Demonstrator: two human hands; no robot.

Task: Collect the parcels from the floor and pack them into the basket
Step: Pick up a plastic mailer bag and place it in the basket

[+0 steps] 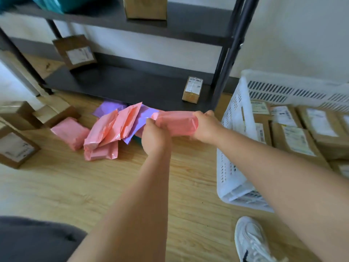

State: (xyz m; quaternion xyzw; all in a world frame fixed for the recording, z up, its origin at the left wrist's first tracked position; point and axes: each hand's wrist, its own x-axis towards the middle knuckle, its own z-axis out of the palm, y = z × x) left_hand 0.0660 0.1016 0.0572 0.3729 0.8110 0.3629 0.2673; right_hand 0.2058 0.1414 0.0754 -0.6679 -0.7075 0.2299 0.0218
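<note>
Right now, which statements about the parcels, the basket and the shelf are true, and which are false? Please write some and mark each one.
1. The left hand and the right hand both grip one pink parcel. True.
2. The white basket is empty. False: brown boxes lie in it.
3. Other pink parcels lie on the floor. True.
4. The lowest shelf carries nothing. False: a small brown box stands on it.
5. The purple parcels are in the basket. False: they lie on the floor beside the pink ones.
</note>
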